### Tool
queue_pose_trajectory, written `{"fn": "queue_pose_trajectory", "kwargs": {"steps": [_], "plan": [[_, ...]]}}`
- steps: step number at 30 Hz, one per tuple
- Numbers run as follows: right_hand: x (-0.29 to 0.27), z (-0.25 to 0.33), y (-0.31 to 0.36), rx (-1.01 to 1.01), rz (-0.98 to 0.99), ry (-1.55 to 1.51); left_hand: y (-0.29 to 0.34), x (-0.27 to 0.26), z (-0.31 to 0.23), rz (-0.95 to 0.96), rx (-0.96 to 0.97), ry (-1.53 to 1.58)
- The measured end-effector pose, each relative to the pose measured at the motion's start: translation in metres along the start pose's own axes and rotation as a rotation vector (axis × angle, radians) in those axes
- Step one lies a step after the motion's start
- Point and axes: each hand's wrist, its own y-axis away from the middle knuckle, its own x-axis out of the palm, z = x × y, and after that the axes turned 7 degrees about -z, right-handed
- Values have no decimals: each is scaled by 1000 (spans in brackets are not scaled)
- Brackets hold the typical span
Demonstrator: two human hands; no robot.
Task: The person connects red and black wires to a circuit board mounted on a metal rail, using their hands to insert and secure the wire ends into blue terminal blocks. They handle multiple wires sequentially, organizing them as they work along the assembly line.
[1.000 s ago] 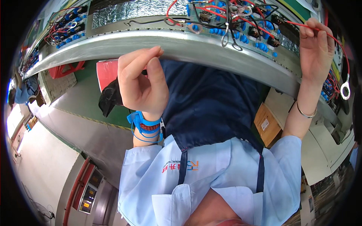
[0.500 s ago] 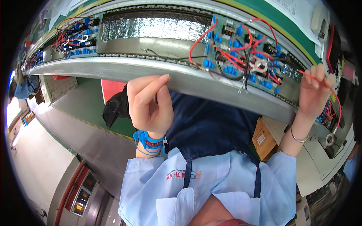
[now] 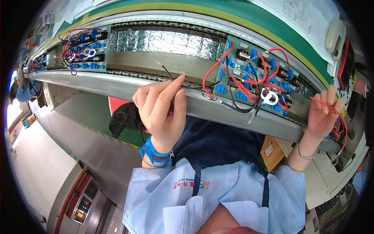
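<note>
My right hand pinches a red wire close to its bare end. The wire hangs down in a curve to a ring terminal. To the hand's left, a circuit board lies on the rail track, carrying blue round components, red and black wires and white ring terminals. My left hand is at the track's near edge, fingers curled, with the index fingertip and thumb apart and nothing visible between them. A black wire from the board runs just behind its fingertips; whether they touch cannot be seen.
Another wired board sits farther left on the track. A metal rail borders its near side. Beyond are a green bench top, paper sheets and a white handset. A cardboard box stands below.
The view has shifted, so the track and boards sit lower. My left hand has moved slightly right, nearer the black wire. My right hand still pinches the red wire.
</note>
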Motion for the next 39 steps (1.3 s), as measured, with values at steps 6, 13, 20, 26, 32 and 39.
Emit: {"fn": "queue_pose_trajectory", "kwargs": {"steps": [6,13,20,26,32,39], "plan": [[9,0,-2,-16,26,19,-7,4,-13,-84,126,56],[22,-3,-5,-55,46,69,-28,2,-12,-3,184,220],[25,-7,-12,29,-160,3,-28,1,-20,166,33,302],[23,-13,-13,91,-193,-175,-28,4,-12,212,-61,416],[26,-15,-13,117,-184,-218,-35,1,-13,263,-112,458],[32,-15,-10,122,-170,-174,-38,-2,-16,307,-69,457]]}}
